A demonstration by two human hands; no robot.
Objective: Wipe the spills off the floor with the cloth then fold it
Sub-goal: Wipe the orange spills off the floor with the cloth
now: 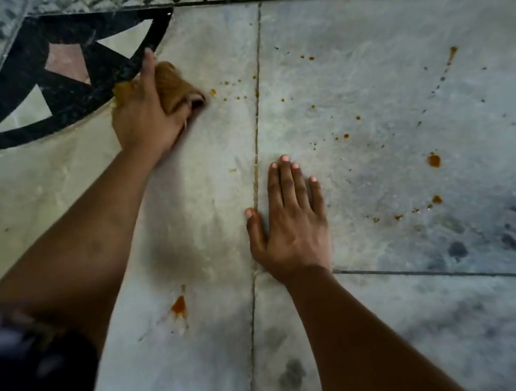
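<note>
Left hand (143,118) clutches the bunched cloth (175,84), soft and limp (likely damp); right hand (288,220) lies flat, empty, spills (434,160) beyond it

One head cam only, wide-angle, looks fwd & steeply down at floor (366,88) from close above; both forearms enter from bottom edge. No 2nd view to overlap.

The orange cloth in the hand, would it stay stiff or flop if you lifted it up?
Probably floppy: the cloth is scrunched into soft folds under the left hand. It likely weighs little, since one hand bunches it easily. It may drag rather than glide on the floor, as it looks damp from orange spills.
</note>
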